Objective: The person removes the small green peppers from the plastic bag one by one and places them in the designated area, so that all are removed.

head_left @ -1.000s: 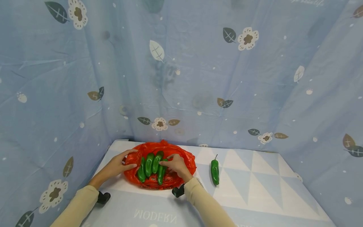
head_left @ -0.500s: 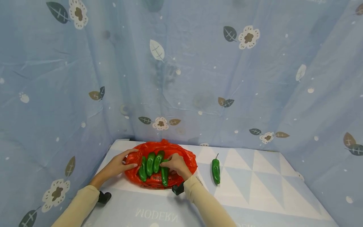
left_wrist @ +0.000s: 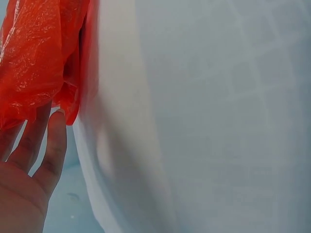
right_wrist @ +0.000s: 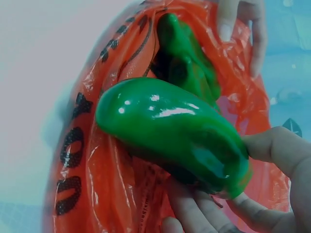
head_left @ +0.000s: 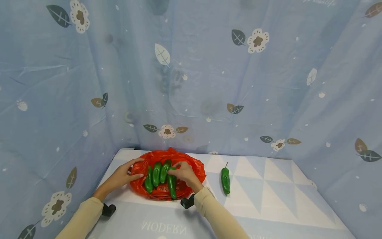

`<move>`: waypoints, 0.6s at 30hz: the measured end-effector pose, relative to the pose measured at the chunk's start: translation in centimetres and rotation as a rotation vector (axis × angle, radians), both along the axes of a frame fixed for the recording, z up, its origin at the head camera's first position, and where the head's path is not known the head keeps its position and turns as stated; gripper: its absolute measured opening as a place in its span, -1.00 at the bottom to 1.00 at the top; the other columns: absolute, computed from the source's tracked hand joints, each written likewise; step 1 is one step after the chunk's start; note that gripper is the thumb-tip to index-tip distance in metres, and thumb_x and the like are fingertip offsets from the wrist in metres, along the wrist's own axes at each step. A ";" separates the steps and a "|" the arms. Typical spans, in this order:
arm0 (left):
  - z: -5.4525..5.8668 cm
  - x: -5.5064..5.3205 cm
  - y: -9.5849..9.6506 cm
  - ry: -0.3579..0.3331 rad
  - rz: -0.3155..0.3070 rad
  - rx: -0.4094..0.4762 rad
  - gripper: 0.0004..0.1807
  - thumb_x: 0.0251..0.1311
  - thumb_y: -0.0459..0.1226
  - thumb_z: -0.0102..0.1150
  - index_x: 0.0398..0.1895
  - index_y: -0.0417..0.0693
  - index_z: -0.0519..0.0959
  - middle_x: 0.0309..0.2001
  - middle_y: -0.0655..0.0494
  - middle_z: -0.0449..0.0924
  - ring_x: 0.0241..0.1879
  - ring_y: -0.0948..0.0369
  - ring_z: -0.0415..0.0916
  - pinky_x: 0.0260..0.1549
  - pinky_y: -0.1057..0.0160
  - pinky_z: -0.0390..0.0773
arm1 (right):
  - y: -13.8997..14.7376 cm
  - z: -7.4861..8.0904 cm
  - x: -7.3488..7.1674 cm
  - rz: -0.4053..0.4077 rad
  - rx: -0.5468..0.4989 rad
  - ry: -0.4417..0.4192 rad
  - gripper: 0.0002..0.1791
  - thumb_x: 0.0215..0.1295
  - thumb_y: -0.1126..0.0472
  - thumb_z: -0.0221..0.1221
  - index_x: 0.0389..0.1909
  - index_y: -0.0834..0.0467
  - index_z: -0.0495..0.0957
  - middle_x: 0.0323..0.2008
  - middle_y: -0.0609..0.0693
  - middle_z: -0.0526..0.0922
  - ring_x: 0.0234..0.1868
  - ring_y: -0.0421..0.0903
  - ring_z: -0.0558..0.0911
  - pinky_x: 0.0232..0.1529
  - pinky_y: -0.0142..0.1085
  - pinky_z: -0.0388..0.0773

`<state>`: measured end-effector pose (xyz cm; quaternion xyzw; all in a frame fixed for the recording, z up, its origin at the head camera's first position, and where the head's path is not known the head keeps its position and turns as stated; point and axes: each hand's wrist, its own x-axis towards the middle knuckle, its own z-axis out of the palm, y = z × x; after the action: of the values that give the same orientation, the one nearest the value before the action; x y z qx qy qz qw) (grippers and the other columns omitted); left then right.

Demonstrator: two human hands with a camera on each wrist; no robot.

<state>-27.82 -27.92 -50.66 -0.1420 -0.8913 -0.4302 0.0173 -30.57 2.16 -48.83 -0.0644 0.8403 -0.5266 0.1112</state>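
On patterned cloth (head_left: 277, 199), hands (head_left: 185, 174) partly hide a red bag (head_left: 171, 154) and pepper (head_left: 172, 186).

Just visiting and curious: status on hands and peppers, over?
Right hand grips one green pepper. Left hand touches red bag. Nothing visibly in the way.

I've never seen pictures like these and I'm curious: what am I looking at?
There's no robot here, just a person's left hand and right hand. The wide view comes from a camera worn on the person's head, looking down. The close-up views come from a camera on each wrist. On the table sits a red bag with three peppers in it. A lone pepper lies outside, to the right. The right hand has a green pepper in its grip, over the bag. The left hand touches the bag's side.
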 end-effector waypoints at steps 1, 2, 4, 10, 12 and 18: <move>0.0 0.0 0.0 -0.003 0.004 -0.002 -0.27 0.26 -0.08 0.44 0.45 -0.05 0.40 0.18 -0.18 0.55 -0.13 0.08 0.49 -0.20 0.18 0.57 | 0.1 0.1 0.0 0.002 -0.001 0.000 -0.65 0.16 0.11 0.48 -0.14 0.20 0.62 -0.28 -0.01 0.61 -0.44 -0.10 0.55 -0.31 -0.16 0.62; 0.0 0.0 0.0 -0.005 0.006 -0.003 -0.26 0.25 -0.08 0.44 0.45 -0.05 0.40 0.18 -0.19 0.55 -0.13 0.07 0.49 -0.20 0.16 0.57 | 0.2 0.2 0.1 0.005 -0.002 0.000 -0.64 0.16 0.10 0.48 -0.13 0.19 0.62 -0.28 -0.01 0.61 -0.43 -0.10 0.55 -0.30 -0.16 0.62; 0.0 0.1 -0.1 -0.008 0.010 -0.011 -0.26 0.25 -0.06 0.44 0.45 -0.04 0.40 0.20 -0.20 0.54 -0.11 0.06 0.50 -0.18 0.15 0.57 | 0.3 0.5 0.2 0.018 -0.007 0.000 -0.64 0.17 0.10 0.48 -0.12 0.18 0.63 -0.27 -0.02 0.61 -0.40 -0.08 0.56 -0.27 -0.14 0.63; 0.0 0.2 -0.3 0.001 0.014 -0.031 -0.26 0.26 -0.05 0.43 0.45 -0.02 0.40 0.25 -0.22 0.52 -0.05 0.02 0.52 -0.15 0.14 0.58 | 1.0 1.8 0.7 0.075 -0.036 -0.030 -0.60 0.19 0.07 0.48 -0.06 0.18 0.62 -0.20 0.00 0.62 -0.28 0.06 0.65 -0.18 -0.06 0.67; 0.0 0.1 -0.4 0.006 0.005 -0.029 -0.27 0.26 -0.07 0.43 0.45 -0.04 0.40 0.23 -0.22 0.53 -0.08 0.04 0.52 -0.16 0.14 0.58 | 1.3 2.1 0.8 0.088 -0.038 -0.038 -0.58 0.20 0.06 0.48 -0.04 0.18 0.61 -0.19 0.01 0.63 -0.27 0.08 0.67 -0.17 -0.05 0.68; 0.1 0.0 -0.3 0.017 -0.026 -0.035 -0.26 0.24 -0.07 0.45 0.44 -0.03 0.41 0.15 -0.14 0.56 -0.14 0.11 0.49 -0.23 0.22 0.56 | 2.4 2.7 1.0 0.080 -0.032 -0.051 -0.58 0.21 0.06 0.47 -0.01 0.16 0.61 -0.22 0.05 0.64 -0.30 0.07 0.70 -0.15 0.02 0.69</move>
<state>-27.81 -28.19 -50.56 -0.1577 -0.8967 -0.4133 0.0167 -29.55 4.55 -46.08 -0.0863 0.8254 -0.5366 0.1525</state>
